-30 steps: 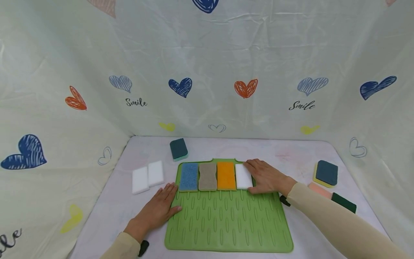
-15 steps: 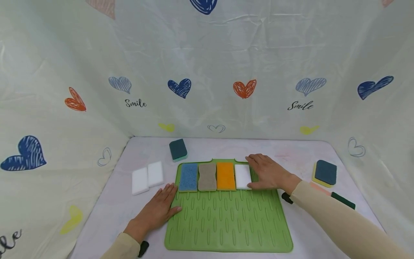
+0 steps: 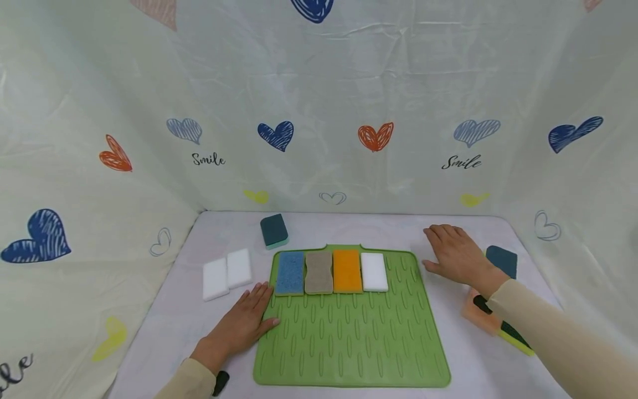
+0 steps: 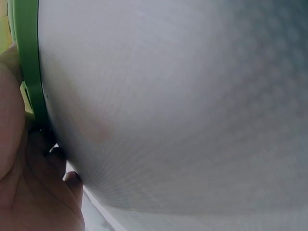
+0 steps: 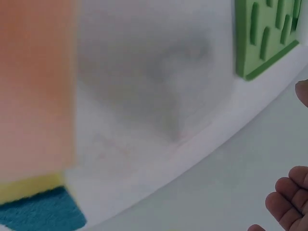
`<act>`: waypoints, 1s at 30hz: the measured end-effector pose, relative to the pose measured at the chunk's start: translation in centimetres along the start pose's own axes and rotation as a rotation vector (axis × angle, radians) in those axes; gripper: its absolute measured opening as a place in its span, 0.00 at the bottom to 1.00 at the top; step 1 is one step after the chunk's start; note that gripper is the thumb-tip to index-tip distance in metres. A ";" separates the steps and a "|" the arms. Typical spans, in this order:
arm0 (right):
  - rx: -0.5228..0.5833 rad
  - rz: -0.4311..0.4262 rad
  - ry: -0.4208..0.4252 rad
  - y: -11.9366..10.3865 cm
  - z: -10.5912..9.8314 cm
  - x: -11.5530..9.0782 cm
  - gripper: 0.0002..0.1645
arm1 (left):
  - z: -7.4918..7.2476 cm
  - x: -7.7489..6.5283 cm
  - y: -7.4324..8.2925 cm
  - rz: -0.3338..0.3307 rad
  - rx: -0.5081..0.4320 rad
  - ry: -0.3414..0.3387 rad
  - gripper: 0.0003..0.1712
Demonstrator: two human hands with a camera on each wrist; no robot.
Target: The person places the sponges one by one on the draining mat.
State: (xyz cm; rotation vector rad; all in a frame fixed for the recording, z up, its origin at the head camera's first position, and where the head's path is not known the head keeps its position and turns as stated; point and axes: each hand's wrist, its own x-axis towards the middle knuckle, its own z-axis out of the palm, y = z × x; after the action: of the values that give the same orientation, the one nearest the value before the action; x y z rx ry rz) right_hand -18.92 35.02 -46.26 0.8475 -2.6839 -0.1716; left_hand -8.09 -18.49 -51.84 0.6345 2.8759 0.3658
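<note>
My left hand [image 3: 240,321] rests with extended fingers on the left edge of a green ribbed mat [image 3: 349,338]; the left wrist view shows fingers by the mat's rim [image 4: 30,62]. Along the mat's far side lie a blue sponge [image 3: 290,272], a grey-brown sponge [image 3: 319,272], an orange sponge [image 3: 347,271] and a white sponge [image 3: 374,272], side by side. My right hand [image 3: 461,256] hangs over the table right of the mat, holding nothing. Nearest to it are a dark blue sponge with a yellow layer [image 3: 502,260] and a peach sponge [image 3: 479,317].
Two white sponges [image 3: 215,279] lie left of the mat. Behind it sits a dark green sponge [image 3: 274,230]. Partly under the right sleeve is a dark green and yellow sponge [image 3: 518,341]. A curtain printed with hearts [image 3: 319,100] encloses the white table [image 3: 399,230].
The right hand has left the white sponge's right edge and moved right, off the mat, towards the sponges at the right. The left hand and the row of sponges have stayed put.
</note>
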 end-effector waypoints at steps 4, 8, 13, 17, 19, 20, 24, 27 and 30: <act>-0.057 0.047 -0.032 2.8 -0.8 -2.0 0.51 | 0.0 0.0 0.1 -0.007 -0.012 0.002 0.46; -0.079 0.123 -0.120 5.1 -1.7 -4.3 0.52 | -0.1 0.0 0.1 -0.011 -0.018 -0.002 0.46; -0.130 0.125 -0.147 7.4 -2.3 -7.5 0.52 | -0.1 0.0 0.0 -0.011 -0.016 -0.008 0.47; -0.140 0.099 -0.119 8.4 -2.1 -9.9 0.52 | -0.3 -0.1 0.2 -0.011 -0.020 -0.005 0.46; -0.130 0.099 -0.110 8.7 -1.9 -10.8 0.52 | -0.3 -0.1 0.2 -0.007 -0.020 -0.001 0.46; -0.128 0.102 -0.109 8.8 -1.8 -11.2 0.52 | -0.3 -0.1 0.2 -0.005 -0.019 0.000 0.46; -0.146 0.114 -0.120 9.1 -1.2 -12.2 0.52 | -0.2 -0.1 0.1 -0.001 -0.013 0.005 0.46; -0.158 0.100 -0.109 9.4 -0.8 -12.5 0.51 | -0.1 -0.1 0.1 -0.004 -0.020 0.004 0.46; -0.153 0.083 -0.075 9.7 -0.6 -12.5 0.59 | -0.1 -0.1 0.2 -0.003 -0.030 0.005 0.46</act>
State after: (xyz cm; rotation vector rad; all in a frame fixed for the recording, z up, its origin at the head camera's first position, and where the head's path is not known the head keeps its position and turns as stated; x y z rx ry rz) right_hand -14.24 50.14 -47.03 0.6958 -2.7272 -0.3905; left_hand -7.97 -18.40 -51.69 0.6244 2.8698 0.4097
